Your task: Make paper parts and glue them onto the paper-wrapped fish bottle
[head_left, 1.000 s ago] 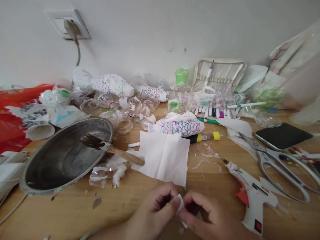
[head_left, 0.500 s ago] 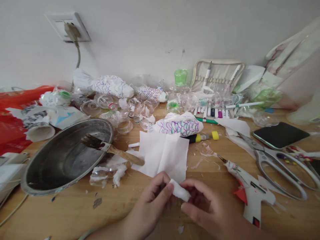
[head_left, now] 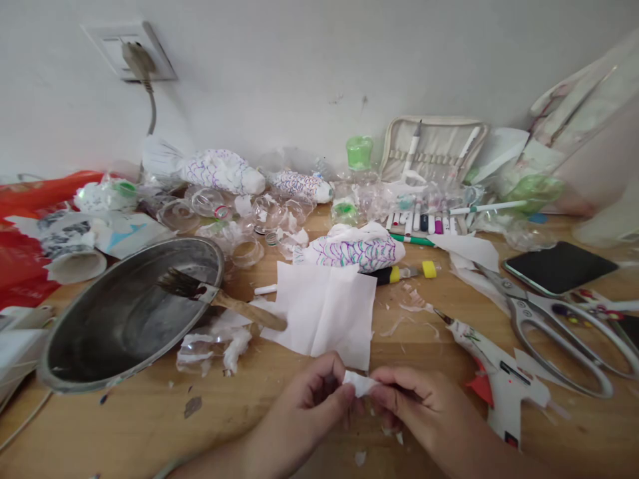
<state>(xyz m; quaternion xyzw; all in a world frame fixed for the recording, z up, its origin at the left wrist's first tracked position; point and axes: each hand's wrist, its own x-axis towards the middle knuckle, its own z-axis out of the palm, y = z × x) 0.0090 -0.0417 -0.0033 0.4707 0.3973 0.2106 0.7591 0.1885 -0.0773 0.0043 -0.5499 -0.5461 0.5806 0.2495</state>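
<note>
A small folded piece of white paper (head_left: 360, 384) is stretched between my two hands, low in the middle of the view. My left hand (head_left: 319, 406) pinches its left end between thumb and fingers. Its right end is gripped by my right hand (head_left: 412, 399). Just beyond my fingers lies a creased white paper sheet (head_left: 329, 309) on the wooden table (head_left: 239, 426). Behind that sheet rests a white fish shape (head_left: 352, 251) with purple and green scale lines. Tiny paper scraps (head_left: 399, 438) show beneath my right hand.
At left, a metal basin (head_left: 134, 319) carries a brush (head_left: 244, 311) across its rim. To the right lie a glue gun (head_left: 499, 379), large scissors (head_left: 554, 332) and a phone (head_left: 562, 268). Plastic bottle pieces, markers (head_left: 424, 223) and more decorated fish (head_left: 222, 171) line the wall.
My right thumb and fingers have closed on the right end of the paper piece, which now shows less between my hands. Small scraps have appeared below my right hand.
</note>
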